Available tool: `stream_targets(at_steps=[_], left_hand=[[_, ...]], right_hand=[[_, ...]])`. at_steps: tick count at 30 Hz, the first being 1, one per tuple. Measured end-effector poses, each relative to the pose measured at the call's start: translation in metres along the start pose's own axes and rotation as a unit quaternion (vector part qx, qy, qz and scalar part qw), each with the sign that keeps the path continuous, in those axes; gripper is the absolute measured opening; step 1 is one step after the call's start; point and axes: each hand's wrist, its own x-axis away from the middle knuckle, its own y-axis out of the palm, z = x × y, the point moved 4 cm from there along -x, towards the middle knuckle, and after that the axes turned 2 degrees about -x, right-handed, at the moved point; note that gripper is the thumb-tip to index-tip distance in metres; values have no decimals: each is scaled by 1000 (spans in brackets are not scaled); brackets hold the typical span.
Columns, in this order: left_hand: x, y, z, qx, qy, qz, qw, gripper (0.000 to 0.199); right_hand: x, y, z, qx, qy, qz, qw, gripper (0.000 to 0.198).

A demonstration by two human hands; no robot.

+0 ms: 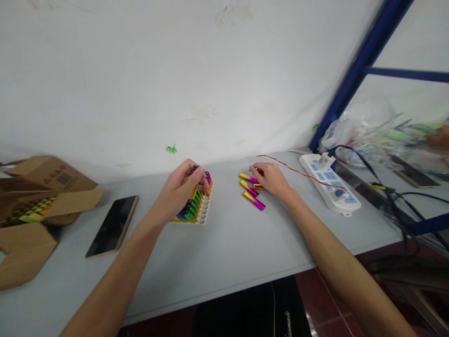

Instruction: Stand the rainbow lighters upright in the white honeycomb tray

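Note:
My left hand [184,185] is closed over a white tray [203,216], its fingers pinching a slim stick [193,193] with a yellow body; a dark end shows above the fingers. Glossy sticks in green, blue and purple [191,210] stand in the tray's rows, partly hidden by this hand. Along the tray's right side, several round slots show. My right hand [271,179] rests on the table with its fingers bent beside several loose yellow-to-purple sticks [254,201]. Another yellow stick [258,186] lies partly under that hand, and what its fingertips hold is hidden.
An open cardboard box [66,175] with more sticks stands at the left, beside a dark phone [112,227]. At the right lie a white power strip [329,182] and a red-yellow wire [294,169]. Beyond rises a blue metal frame [354,70] with plastic bags.

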Motion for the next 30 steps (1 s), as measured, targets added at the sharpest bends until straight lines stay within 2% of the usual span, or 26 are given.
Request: stream_targets(at_steps=[3, 8, 12, 16, 19, 26, 30], left_hand=[[-3, -14, 1, -162, 57, 5, 985, 35], [-2, -17, -15, -414, 118, -82, 899, 30], [1, -18, -27, -527, 130, -103, 833, 29], [3, -16, -25, -579, 147, -106, 795, 29], [0, -16, -28, -576, 148, -122, 795, 31], [-12, -19, -34, -509, 144, -170, 831, 33], [-17, -18, -31, -491, 130, -168, 845, 37]], right_hand=[[0, 1, 1, -5, -4, -2, 1000, 38], [-1, 2, 1, -5, -4, -6, 1000, 40], [-1, 1, 0, -11, 1, -3, 1000, 38], [-1, 0, -2, -10, 3, -6, 1000, 37], [-1, -2, -3, -12, 1, -4, 1000, 38], [-1, -2, 2, -17, 6, -2, 1000, 40], [-1, -2, 6, -11, 8, 2, 1000, 41]])
